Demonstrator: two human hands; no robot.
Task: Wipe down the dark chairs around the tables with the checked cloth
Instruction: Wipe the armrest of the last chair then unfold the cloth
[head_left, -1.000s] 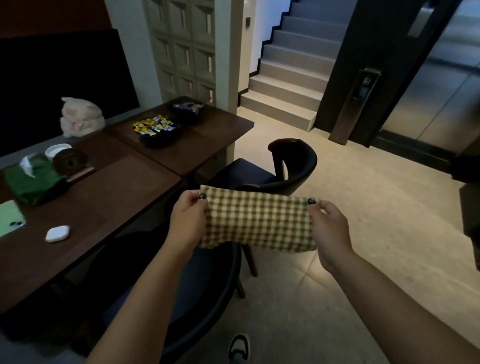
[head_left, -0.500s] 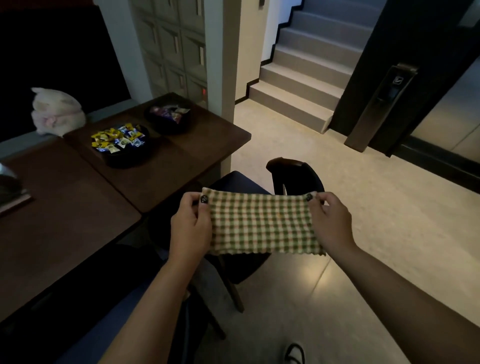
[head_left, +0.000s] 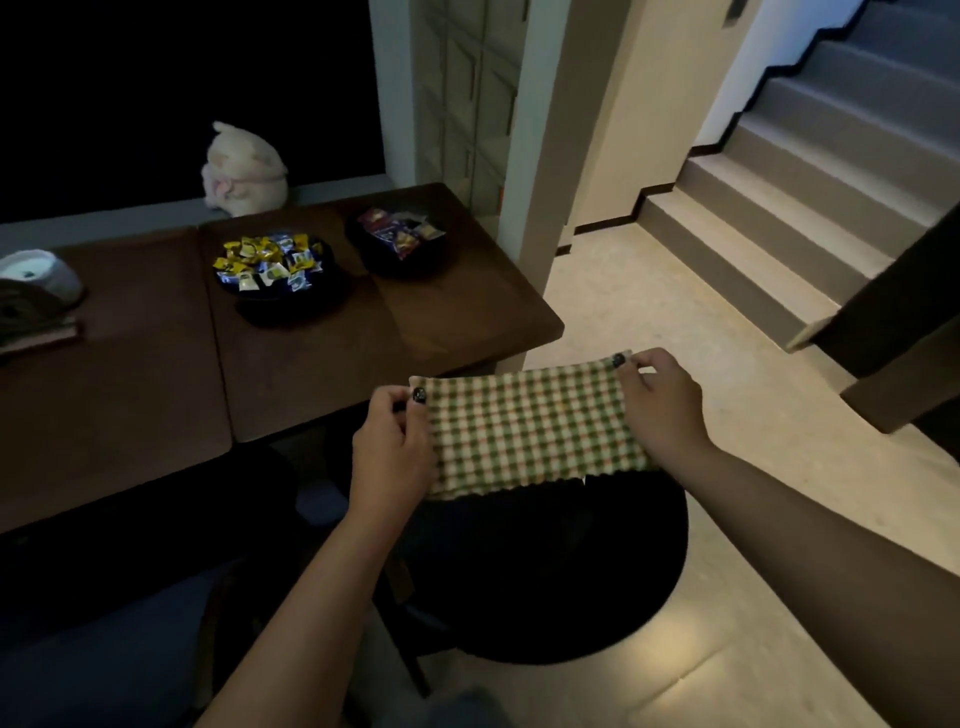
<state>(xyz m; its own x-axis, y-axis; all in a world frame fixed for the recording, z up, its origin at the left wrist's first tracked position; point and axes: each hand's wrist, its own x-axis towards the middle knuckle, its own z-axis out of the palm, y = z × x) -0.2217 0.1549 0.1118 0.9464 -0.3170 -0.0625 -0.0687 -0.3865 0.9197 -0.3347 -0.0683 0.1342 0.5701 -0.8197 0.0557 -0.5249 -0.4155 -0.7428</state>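
Each pinching a top corner, the left hand (head_left: 392, 447) and right hand (head_left: 660, 402) stretch the checked cloth (head_left: 530, 426) crosswise directly above the dark chair (head_left: 545, 566).

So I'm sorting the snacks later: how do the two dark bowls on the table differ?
The nearer bowl sits toward the table's middle and is heaped with yellow, blue and white wrapped sweets; the farther bowl sits by the pillar-side edge and holds fewer packets, mostly purple and dark. The nearer one looks fuller, the farther one shows more bare rim. Both are dark, round and rest on the same brown table.
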